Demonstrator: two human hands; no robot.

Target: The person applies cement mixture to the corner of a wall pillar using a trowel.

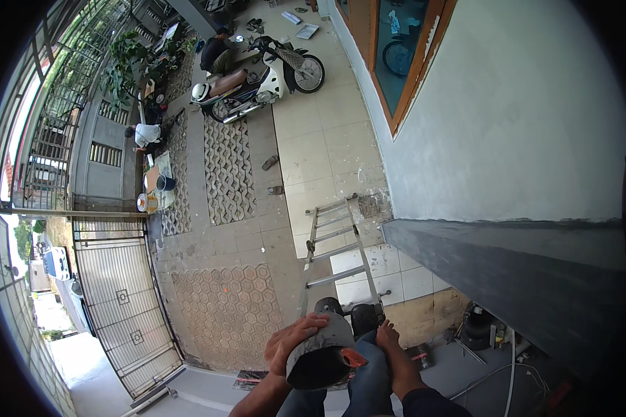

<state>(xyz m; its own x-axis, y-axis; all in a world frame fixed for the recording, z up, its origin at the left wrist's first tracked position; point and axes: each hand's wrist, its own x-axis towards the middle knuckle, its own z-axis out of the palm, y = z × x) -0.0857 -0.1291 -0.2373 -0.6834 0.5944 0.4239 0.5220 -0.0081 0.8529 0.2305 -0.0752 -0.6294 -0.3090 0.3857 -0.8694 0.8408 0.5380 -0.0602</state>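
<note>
My left hand (293, 342) is closed over the rim and side of a grey, stained cylindrical container (321, 345), tilted so its dark opening faces me. A red-orange piece (353, 357) shows at the opening; I cannot make out what it is. Below me an aluminium ladder (336, 276) leads down to the tiled floor. My right hand (388, 335) is closed at the ladder's right rail, beside my blue-jeaned leg (368, 368). Dark footwear (365, 320) shows by the rungs.
A grey wall (515, 125) with a wood-framed window (400, 55) rises on the right, above a dark ledge (494, 264). A motorcycle (257, 83) stands farther off, near two crouching people (147, 133). Buckets (165, 183) sit left, beyond a metal gate (122, 299). Cables (513, 368) lie lower right.
</note>
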